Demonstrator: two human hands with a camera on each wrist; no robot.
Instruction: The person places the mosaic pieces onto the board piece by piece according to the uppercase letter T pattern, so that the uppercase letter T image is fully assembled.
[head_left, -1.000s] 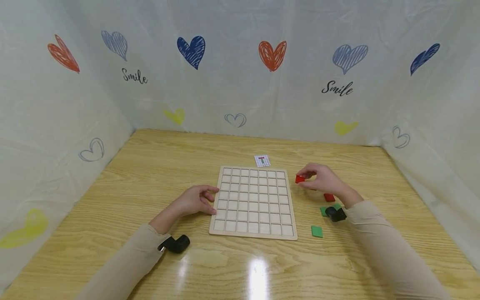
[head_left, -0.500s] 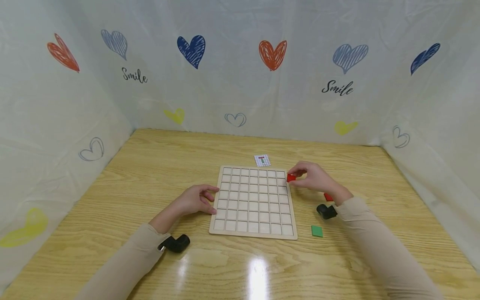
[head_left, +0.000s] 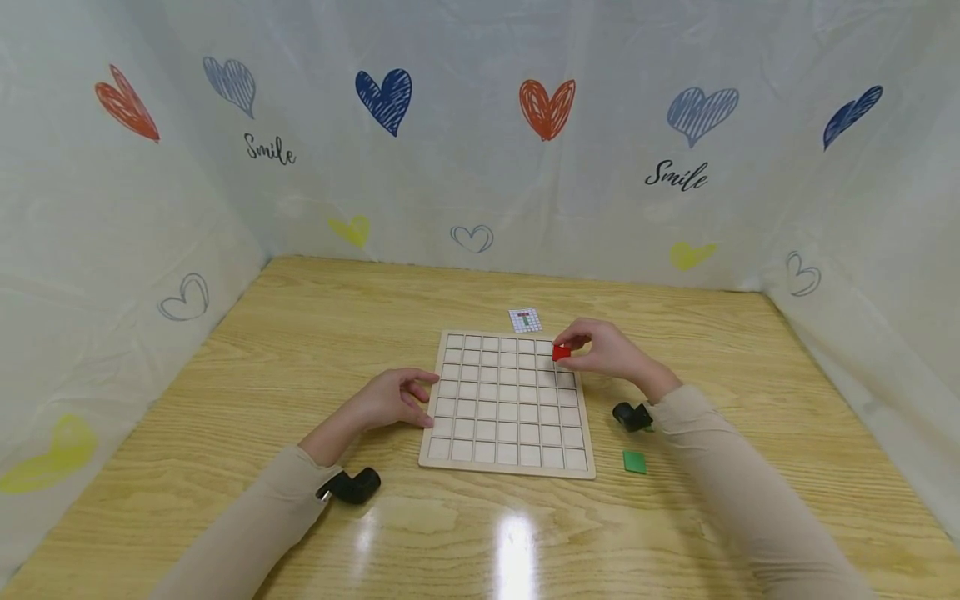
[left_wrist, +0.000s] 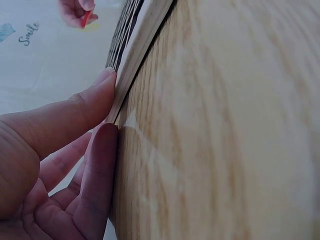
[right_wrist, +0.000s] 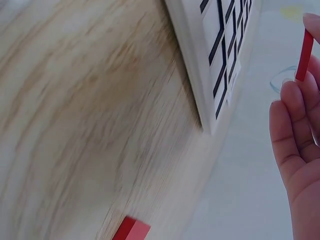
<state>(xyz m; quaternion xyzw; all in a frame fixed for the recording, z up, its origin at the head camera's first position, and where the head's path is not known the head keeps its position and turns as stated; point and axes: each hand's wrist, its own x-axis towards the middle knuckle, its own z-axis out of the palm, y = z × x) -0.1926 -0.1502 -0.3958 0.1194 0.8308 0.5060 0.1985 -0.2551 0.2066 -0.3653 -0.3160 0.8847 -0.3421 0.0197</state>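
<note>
A square wooden grid board [head_left: 486,409] lies on the table, its cells bare. My left hand [head_left: 386,402] rests at its left edge, fingers spread along the rim. In the left wrist view the thumb [left_wrist: 100,100] and a finger touch the board's side. My right hand [head_left: 611,352] holds a red square tile [head_left: 561,353] above the board's far right corner. Seen in the right wrist view, the red tile [right_wrist: 304,55] stands on edge, pinched between thumb and fingertips.
A small printed card [head_left: 525,321] with a red and green T pattern lies behind the board. One green tile [head_left: 634,462] sits right of the board. Another red tile [right_wrist: 131,231] lies on the table in the right wrist view. A curtain with hearts [head_left: 547,110] surrounds the table.
My right hand has carried the red tile leftward from beside the board to over its far right cells. The right forearm now covers the tiles seen earlier near it. My left hand stays put.
</note>
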